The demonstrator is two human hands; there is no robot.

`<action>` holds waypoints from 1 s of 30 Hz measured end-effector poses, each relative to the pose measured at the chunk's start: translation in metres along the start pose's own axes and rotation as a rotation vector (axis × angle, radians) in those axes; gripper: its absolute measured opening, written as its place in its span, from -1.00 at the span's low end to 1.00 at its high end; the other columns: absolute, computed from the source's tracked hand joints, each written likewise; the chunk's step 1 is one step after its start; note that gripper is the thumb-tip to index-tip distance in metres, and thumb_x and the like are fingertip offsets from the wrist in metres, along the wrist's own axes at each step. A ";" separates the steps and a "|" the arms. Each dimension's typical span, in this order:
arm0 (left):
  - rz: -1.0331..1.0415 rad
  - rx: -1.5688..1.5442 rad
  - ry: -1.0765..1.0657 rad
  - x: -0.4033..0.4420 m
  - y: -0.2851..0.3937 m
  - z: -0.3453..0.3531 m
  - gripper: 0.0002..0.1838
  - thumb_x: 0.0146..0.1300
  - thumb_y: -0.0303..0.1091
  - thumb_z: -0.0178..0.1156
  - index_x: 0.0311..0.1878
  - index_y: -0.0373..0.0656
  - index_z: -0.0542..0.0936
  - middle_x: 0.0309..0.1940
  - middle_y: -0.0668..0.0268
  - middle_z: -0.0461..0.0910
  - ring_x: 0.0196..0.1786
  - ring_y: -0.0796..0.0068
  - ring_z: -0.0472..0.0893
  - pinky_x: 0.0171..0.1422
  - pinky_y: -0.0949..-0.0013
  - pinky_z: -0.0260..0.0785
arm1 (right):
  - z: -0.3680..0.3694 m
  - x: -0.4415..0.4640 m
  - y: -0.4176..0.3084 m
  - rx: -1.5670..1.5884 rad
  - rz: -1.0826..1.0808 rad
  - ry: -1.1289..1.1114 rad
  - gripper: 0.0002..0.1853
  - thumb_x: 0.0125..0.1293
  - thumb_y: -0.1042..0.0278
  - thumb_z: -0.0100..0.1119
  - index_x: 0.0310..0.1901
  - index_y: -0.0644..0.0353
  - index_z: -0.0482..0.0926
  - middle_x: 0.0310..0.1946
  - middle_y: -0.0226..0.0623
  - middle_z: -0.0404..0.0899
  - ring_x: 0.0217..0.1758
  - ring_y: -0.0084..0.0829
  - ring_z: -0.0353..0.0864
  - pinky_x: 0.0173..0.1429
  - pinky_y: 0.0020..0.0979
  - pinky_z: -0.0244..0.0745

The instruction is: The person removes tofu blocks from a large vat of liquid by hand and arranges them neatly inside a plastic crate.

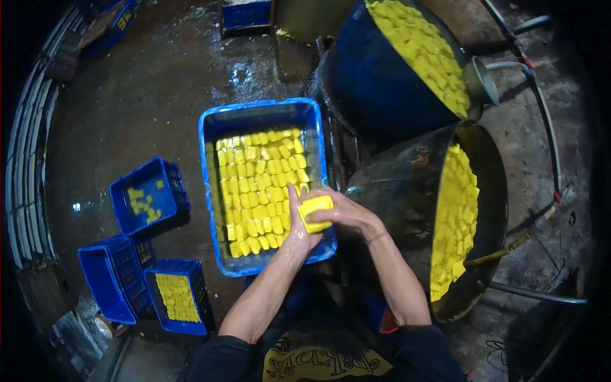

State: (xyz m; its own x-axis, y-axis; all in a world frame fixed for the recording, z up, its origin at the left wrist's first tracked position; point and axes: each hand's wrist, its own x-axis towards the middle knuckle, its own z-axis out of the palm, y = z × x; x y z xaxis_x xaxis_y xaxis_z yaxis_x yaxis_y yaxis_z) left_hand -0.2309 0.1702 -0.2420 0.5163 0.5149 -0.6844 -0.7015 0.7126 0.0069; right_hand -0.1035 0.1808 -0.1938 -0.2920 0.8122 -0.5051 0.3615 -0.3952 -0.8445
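Observation:
Over the lower right part of a large blue tub [207, 191], my two hands meet around yellow blocks [316, 213]. My right hand [347, 210] wraps round them from the right, with the thumb across their face. On their left side my left hand [299, 219] is held upright against them, wet, its fingers partly hidden behind the blocks. Rows of small yellow blocks [258, 184] fill the tub below my hands, lying close together in what looks like water.
Two big dark drums [375, 83], [401, 184] full of yellow blocks stand to the right. Smaller blue crates [143, 197], [108, 280], [178, 296] sit at the lower left, two holding yellow pieces. A hose [541, 108] runs along the right side. The floor looks wet.

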 end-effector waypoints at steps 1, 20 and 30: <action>0.000 -0.004 0.078 0.012 0.009 -0.015 -0.11 0.18 0.59 -0.17 0.34 0.09 0.32 0.14 0.26 0.50 0.20 0.26 0.49 0.30 0.04 0.31 | 0.006 0.017 0.009 0.268 0.186 -0.119 -0.46 0.06 0.16 0.41 0.06 0.25 0.55 0.05 -0.13 0.58 0.15 -0.31 0.53 0.24 -0.36 0.38; 0.423 1.444 0.213 0.173 0.058 -0.181 -0.34 0.43 0.07 -0.14 0.31 -0.34 0.37 0.26 0.05 0.42 0.29 0.17 0.40 0.42 0.20 0.18 | 0.014 -0.037 0.022 0.043 -0.129 0.424 -0.43 0.22 0.07 0.36 0.15 0.28 0.53 0.17 0.01 0.50 0.28 -0.08 0.46 0.26 -0.22 0.42; 0.740 2.287 -1.171 0.021 -0.202 0.267 -0.73 0.16 -0.39 0.26 -0.07 -0.22 0.57 -0.15 0.10 0.61 -0.12 0.15 0.64 0.00 0.20 0.49 | -0.163 -0.326 0.103 -0.537 0.542 0.814 -0.64 0.11 0.39 0.25 -0.02 0.18 0.55 -0.16 0.01 0.60 -0.03 -0.04 0.62 0.06 -0.08 0.51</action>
State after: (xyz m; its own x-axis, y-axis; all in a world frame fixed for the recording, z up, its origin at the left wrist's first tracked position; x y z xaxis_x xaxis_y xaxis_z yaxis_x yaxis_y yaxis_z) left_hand 0.0531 0.1643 -0.0632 0.9810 0.1446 0.1296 0.0179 -0.7321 0.6809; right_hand 0.1732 -0.0550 -0.0875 0.6162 0.7057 -0.3498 0.6590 -0.7051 -0.2617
